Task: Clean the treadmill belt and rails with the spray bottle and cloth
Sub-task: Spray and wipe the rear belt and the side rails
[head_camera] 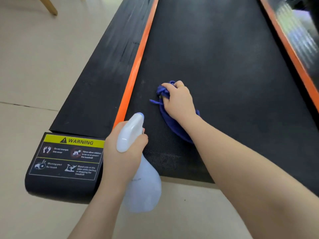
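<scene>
warning label (69, 157) on end cover, left of belt | left hand (124, 152) curled around spray bottle (138, 169) at belt's (215, 66) near left corner, beside orange rail (136, 66) | right hand (177, 100) bunched over blue cloth (165, 118), pressing it on belt

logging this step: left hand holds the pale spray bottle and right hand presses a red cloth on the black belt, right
Not quite: the crumpled cloth is blue, not red, as the head view shows. The left hand does hold the pale plastic spray bottle, and the right hand presses the cloth on the black treadmill belt.
</scene>
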The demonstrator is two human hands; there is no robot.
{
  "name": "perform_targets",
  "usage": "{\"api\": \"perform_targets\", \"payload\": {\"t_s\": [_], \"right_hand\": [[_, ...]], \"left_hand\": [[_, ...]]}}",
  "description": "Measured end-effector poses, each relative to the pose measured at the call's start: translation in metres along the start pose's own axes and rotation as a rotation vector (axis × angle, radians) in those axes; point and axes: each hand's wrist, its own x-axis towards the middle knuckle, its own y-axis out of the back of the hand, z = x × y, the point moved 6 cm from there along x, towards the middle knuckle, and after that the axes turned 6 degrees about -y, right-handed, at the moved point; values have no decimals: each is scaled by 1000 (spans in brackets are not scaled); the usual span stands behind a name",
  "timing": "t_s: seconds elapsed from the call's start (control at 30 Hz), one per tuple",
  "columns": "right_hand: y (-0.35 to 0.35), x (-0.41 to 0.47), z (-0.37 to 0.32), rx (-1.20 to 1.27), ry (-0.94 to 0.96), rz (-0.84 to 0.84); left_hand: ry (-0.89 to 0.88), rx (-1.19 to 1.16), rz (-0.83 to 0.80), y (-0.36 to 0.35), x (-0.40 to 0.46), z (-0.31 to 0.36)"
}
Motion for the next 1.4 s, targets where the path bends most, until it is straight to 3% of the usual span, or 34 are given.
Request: {"api": "perform_targets", "payload": {"t_s": [0.2, 0.3, 0.47, 0.63, 0.7, 0.77, 0.87, 0.93, 1.03, 1.13, 1.17, 1.3, 1.4], "right_hand": [[25, -94, 7, 24, 350, -142], [25, -79, 18, 26, 295, -118], [21, -37, 19, -201, 14, -14], [47, -144, 19, -163, 349, -89], [56, -143, 44, -201, 387, -109], [69, -107, 84, -232, 200, -8], [89, -74, 156, -225, -246, 94], [101, -103, 170, -232, -192, 61], [116, -180, 164, -199, 96, -6], [120, -182, 178, -193, 279, -79], [122, -164, 187, -188, 239, -56], [128, -84, 235, -207, -245, 79], [138, -85, 240, -64, -267, -26]], "left_hand": [[-8, -25, 14, 2, -3, 4], [-16, -9, 14, 0, -4, 5], [-66, 6, -2, 2, -9, 8], [-130, -19, -77, -11, -18, 24], [-24, -31, -139, -31, -6, 19], [94, -31, -218, -56, 8, 9], [100, 2, -285, -89, 10, -2], [77, 38, -346, -110, -5, 13], [-59, 111, -357, -127, -30, 43], [-104, 163, -354, -142, -49, 60], [-100, 168, -353, -148, -52, 61], [-68, 128, -299, -168, -70, 65], [-35, 206, -341, -191, -88, 71]]}}
